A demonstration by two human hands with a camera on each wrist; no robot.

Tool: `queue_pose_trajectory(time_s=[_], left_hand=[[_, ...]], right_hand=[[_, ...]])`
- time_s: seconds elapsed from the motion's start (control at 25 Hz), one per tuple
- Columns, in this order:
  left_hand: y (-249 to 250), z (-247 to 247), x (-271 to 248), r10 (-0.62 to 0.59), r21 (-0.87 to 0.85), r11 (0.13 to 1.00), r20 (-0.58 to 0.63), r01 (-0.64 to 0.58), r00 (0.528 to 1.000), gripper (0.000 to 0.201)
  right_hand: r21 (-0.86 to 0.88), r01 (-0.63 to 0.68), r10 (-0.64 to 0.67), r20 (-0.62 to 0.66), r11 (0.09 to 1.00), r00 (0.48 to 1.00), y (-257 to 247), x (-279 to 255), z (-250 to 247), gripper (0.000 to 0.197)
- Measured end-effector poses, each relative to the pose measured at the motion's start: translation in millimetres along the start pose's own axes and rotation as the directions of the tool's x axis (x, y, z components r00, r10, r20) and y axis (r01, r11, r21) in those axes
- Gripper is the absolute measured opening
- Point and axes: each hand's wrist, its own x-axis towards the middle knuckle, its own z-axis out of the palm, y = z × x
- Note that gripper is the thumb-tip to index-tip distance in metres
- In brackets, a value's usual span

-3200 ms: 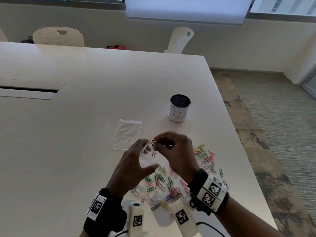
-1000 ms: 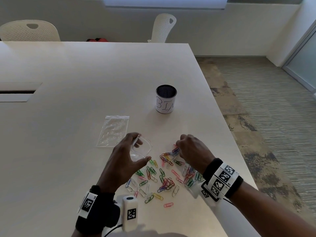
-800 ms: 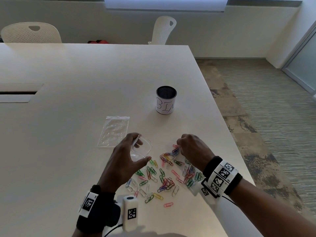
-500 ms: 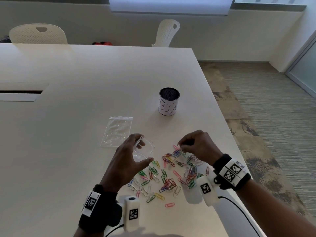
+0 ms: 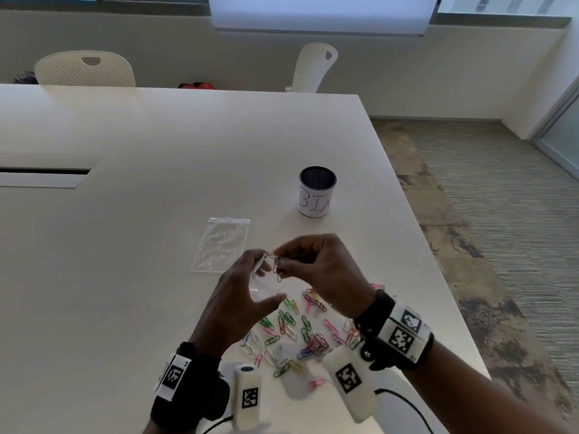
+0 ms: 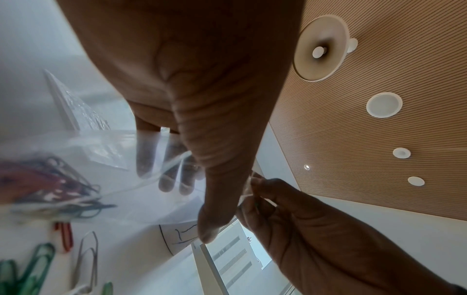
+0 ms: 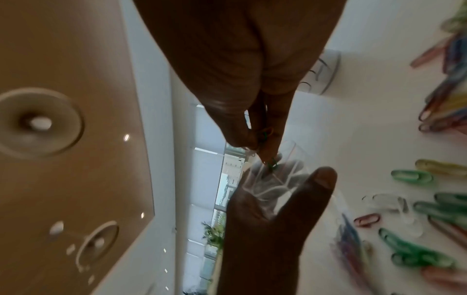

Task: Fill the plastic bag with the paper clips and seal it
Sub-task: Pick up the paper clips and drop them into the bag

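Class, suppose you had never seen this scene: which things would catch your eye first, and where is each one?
First, the two hands meeting above the table's near right part: the left hand holds a clear plastic bag open while the right hand pinches paper clips at its mouth. Below them, bright loose clips lie scattered on the white table. Beyond stand a dark cup and a second flat bag.

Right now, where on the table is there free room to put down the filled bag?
Bare table lies left of the spare bag, and between that bag and the cup. Crowded: loose clips cover the near right, under the left hand holding the bag and the right hand pinching clips.
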Motion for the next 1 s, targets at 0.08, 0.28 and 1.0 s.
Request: queue_pose_trajectory(time_s=[0.08,0.28,1.0], left_hand=[[0.8,-0.8,-0.3,-0.005,-0.015,1.0,0.0,0.005,1.0,0.064],[1.9,-1.6,-1.3,0.002,-0.035,0.999,-0.004,-0.002,1.0,0.062],[-4.0,3.4,-1.7,-0.006,-0.011,1.0,0.022,0.006,1.0,0.073]], right_hand=[[-0.196,0.102,-0.105,-0.006,0.975,0.994,1.5,2.0,11.9,0.014],[-0.378,0.214,-0.197,0.083,0.901,0.977,-2.6,6.1,19.9,0.014],[-0.806,-0.289,0.254,-0.178,0.516,0.951,53.0,-43.4,-139.3,0.052]])
